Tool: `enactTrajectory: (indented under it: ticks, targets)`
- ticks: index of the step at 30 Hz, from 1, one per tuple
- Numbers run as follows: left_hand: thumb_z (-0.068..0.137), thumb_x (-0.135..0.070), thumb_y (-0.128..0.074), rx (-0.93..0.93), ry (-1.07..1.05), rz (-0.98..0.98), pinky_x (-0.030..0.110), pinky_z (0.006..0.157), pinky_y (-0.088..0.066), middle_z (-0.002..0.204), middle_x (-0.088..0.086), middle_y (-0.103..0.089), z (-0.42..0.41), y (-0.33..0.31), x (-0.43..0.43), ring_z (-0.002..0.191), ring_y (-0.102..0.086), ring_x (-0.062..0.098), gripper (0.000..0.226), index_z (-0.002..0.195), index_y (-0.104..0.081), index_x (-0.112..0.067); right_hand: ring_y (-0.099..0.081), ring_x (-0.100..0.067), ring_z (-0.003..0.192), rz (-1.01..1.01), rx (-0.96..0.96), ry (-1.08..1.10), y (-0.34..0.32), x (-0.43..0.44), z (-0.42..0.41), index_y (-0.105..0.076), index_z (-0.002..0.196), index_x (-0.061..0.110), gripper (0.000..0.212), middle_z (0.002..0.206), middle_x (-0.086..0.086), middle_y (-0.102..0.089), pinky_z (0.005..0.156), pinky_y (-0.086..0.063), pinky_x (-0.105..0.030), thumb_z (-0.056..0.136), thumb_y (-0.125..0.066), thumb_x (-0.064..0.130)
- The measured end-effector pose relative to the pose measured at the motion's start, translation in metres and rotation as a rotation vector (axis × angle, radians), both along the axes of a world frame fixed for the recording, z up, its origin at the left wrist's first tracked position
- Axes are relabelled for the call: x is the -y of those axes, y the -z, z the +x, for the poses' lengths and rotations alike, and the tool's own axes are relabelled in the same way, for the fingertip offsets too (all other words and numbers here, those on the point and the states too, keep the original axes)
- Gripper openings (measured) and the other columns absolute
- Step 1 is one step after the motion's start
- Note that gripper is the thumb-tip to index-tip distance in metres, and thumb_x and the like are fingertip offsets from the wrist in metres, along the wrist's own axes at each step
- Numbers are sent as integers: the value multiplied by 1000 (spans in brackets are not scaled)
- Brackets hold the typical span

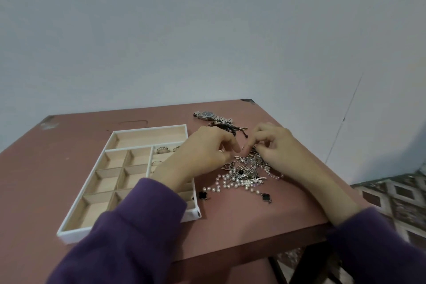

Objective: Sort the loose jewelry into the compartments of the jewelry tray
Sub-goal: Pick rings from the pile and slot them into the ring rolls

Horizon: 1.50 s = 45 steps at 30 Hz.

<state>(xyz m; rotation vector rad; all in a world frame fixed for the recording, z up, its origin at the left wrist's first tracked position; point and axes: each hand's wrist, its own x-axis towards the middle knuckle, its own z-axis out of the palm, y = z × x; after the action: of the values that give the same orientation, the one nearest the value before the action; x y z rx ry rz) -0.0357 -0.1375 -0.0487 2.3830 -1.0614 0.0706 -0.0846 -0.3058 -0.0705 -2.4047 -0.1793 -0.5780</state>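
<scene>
Just right of the tray (149, 127), on the table (69, 145), lies the pile (244, 170) of loose jewelry: silver chains, pearls (230, 182) and black clover charms, all tangled. The table's right edge runs close past the pile. Bare table spreads left of the tray and beyond it. The watch (207, 115) lies beyond the pile, near the far edge. The tray is white-rimmed with pale wooden compartments; rings (162, 150) sit in its right column. The right hand (274, 145), fingers curled, pinches a chain (252, 152) atop the pile. The left hand (205, 147) hovers over the tray's right rim, fingers curled; what it holds, I cannot tell.
</scene>
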Motion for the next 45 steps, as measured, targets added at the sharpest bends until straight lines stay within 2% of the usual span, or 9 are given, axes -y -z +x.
enactTrajectory:
  ticks: [2,6,11,16,23,29,33,37,45]
  targets:
    - [81,-20,-64,6,28,46,18,72,-43,86,-8,-69,-1,1,2,83,-61,8,13,91,-71,-25,-46,-2,73,-2,5,-3,-1,-2,-1,-70,61,27,44,76,4,-57,66,-33,-11,74,-49,-10]
    - [80,-24,-67,7,67,108,4,59,-34,80,-13,-64,-1,1,0,68,-53,0,17,96,-69,-25,-45,-1,71,11,4,-2,-1,-2,-1,-70,62,23,41,69,9,-53,64,-33,-11,72,-48,-10]
    - [78,-19,-69,-21,71,80,3,58,-34,81,-11,-65,0,3,-3,64,-51,-3,22,100,-67,-26,-45,-4,74,-4,-1,-10,-1,-3,-1,-71,64,24,40,75,5,-58,66,-33,-9,71,-48,-9]
    - [79,-12,-68,-42,65,34,1,55,-34,76,-11,-63,1,5,-4,55,-47,-14,28,103,-63,-24,-44,-1,74,-46,-43,-43,-1,-6,-4,-72,71,23,33,74,13,-55,67,-33,-9,75,-54,-4]
    - [76,-7,-63,-56,36,-24,5,58,-37,69,-11,-59,1,6,-6,61,-51,-3,31,102,-63,-24,-46,-4,76,-26,-37,-52,0,-6,-3,-68,71,24,28,74,9,-60,67,-34,-10,75,-59,-1]
    - [74,-6,-62,-77,-20,-140,26,67,-50,76,-4,-64,3,5,-7,64,-58,11,30,98,-65,-23,-46,-4,76,-31,-32,-60,0,-6,-3,-71,74,21,23,76,7,-63,67,-34,-10,76,-60,1]
    - [72,-8,-64,-88,-23,-191,26,65,-50,75,-2,-64,3,3,-7,61,-56,10,27,90,-64,-28,-46,2,75,-67,-8,-97,0,-10,-3,-72,76,17,5,71,11,-58,68,-33,-9,80,-69,17]
    - [74,-8,-66,-109,-12,-195,25,65,-50,79,0,-65,2,2,-7,65,-58,12,27,93,-64,-27,-46,3,74,-48,18,-123,-1,-12,-4,-70,72,17,17,68,11,-57,67,-33,-10,76,-74,33]
    - [76,-11,-70,-134,16,-225,22,64,-48,79,-1,-63,3,3,-6,71,-62,16,27,98,-64,-25,-48,-3,74,-13,25,-118,1,-11,-3,-68,70,16,10,73,6,-63,66,-33,-11,76,-74,20]
